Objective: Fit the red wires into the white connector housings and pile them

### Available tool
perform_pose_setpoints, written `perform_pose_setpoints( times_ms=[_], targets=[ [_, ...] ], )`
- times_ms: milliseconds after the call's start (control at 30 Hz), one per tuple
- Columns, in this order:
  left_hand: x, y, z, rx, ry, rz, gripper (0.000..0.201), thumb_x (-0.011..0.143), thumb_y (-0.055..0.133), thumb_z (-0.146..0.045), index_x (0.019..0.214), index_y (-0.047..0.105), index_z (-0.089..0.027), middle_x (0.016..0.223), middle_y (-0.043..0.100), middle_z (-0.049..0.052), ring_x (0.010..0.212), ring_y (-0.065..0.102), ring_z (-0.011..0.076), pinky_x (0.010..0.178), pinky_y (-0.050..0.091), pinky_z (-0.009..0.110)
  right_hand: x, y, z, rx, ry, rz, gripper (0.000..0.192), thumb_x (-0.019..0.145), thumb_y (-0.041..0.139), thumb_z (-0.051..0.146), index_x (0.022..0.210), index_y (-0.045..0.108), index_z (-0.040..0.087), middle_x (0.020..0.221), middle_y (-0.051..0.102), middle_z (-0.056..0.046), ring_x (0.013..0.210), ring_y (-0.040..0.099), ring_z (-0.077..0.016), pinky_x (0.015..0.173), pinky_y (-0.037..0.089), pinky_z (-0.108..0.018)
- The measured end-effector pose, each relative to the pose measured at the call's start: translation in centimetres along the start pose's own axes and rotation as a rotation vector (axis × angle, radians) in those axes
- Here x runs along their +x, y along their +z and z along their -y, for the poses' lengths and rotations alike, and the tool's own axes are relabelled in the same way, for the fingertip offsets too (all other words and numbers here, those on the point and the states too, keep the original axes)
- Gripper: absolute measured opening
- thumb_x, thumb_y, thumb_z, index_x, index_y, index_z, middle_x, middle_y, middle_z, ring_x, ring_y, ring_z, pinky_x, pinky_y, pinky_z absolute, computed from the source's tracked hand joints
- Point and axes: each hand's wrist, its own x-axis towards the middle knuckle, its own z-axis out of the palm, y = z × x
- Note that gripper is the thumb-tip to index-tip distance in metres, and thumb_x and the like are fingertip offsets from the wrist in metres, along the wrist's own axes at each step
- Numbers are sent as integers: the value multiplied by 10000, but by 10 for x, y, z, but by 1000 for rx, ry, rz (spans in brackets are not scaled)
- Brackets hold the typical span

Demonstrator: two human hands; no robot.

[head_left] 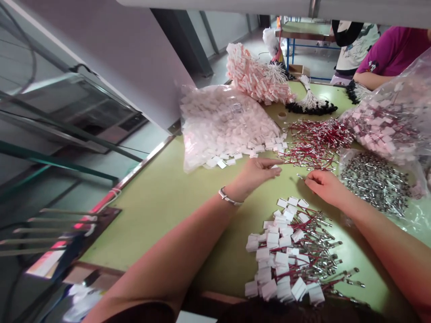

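Note:
My left hand (257,174), a metal band on its wrist, holds a small white plastic housing (275,167) between thumb and fingers. Its index finger stretches to the edge of the pile of short red wires (313,139). To the right, my right hand (321,185) is closed in a pinch on a small metal terminal (299,176) that pokes out past the fingertips. Any wire behind that terminal is hidden by the fingers. Nearer to me lies a heap of red wires with white housings (281,258) at one end and metal terminals (332,251) at the other.
A clear bag of white housings (225,121) lies at the back left, spilling some out. Behind stand pinkish-white bundled parts (252,74) and black-tipped white wires (311,103). Bags of wired housings (387,125) and metal parts (373,181) are at right. A person (393,56) sits opposite.

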Motion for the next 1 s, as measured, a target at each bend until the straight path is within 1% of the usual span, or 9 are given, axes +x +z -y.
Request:
perform_pose_setpoints(
  times_ms=[133, 200, 267, 433, 533, 633, 767, 867, 1000],
  targets=[
    [-1, 14, 2, -371, -208, 10, 116, 784, 686, -218, 838, 695, -115, 751, 695, 61, 503, 474, 43, 449, 336, 176, -5, 0, 4, 137, 3, 33, 265, 850, 501, 298, 599, 511, 214, 524, 478, 24, 513, 400, -118, 543, 339, -284],
    [-1, 17, 2, -494, -245, 24, 97, 815, 667, -197, 791, 668, -104, 739, 690, 52, 485, 478, 23, 457, 362, 154, -7, 0, 7, 203, 6, 54, 255, 858, 505, 305, 622, 539, 214, 524, 478, 23, 514, 398, -118, 542, 338, -287],
    [-1, 19, 3, -569, -246, 62, 99, 832, 654, -169, 768, 636, -95, 708, 676, 39, 508, 529, 25, 505, 416, 143, -9, 0, 10, 230, 15, 67, 239, 866, 500, 304, 653, 562, 214, 527, 488, 21, 515, 400, -119, 541, 340, -287],
    [-4, 24, 2, -655, -232, 117, 34, 839, 634, -104, 830, 602, -104, 688, 649, 7, 590, 623, 52, 583, 473, 149, -11, 2, 15, 234, 17, 95, 226, 870, 482, 297, 677, 560, 211, 523, 489, 31, 519, 406, -119, 547, 347, -278],
    [-7, 26, 1, -690, -234, 148, 120, 834, 625, -78, 946, 620, -120, 716, 664, 5, 628, 641, 67, 654, 498, 180, -12, 4, 16, 230, -2, 95, 242, 868, 474, 299, 651, 535, 212, 526, 480, 36, 522, 408, -116, 557, 347, -274],
    [-9, 27, 1, -703, -228, 196, 196, 830, 623, -77, 1019, 646, -122, 722, 672, 9, 633, 637, 69, 686, 503, 197, -12, 5, 17, 209, -24, 108, 288, 862, 460, 293, 584, 473, 215, 525, 472, 38, 520, 411, -114, 565, 343, -274],
    [-9, 25, 2, -674, -220, 211, 123, 818, 637, -109, 935, 673, -117, 710, 674, 9, 627, 636, 65, 654, 491, 185, -13, 5, 19, 174, 11, 81, 287, 843, 464, 285, 565, 450, 218, 513, 445, 45, 500, 383, -110, 535, 314, -270],
    [-10, 27, 0, -501, -189, 194, 116, 806, 649, -142, 920, 667, -128, 647, 670, 5, 564, 610, 64, 588, 472, 189, -13, 4, 20, 142, 49, 64, 263, 826, 481, 284, 573, 457, 216, 513, 415, 53, 485, 340, -102, 500, 282, -263],
    [-14, 36, -4, -188, -68, 125, 85, 759, 669, -132, 840, 641, -138, 539, 626, -16, 495, 579, 80, 500, 447, 198, -11, 10, 18, 125, 52, 51, 246, 815, 479, 280, 580, 475, 209, 525, 413, 50, 497, 346, -100, 497, 295, -253]
  ],
)
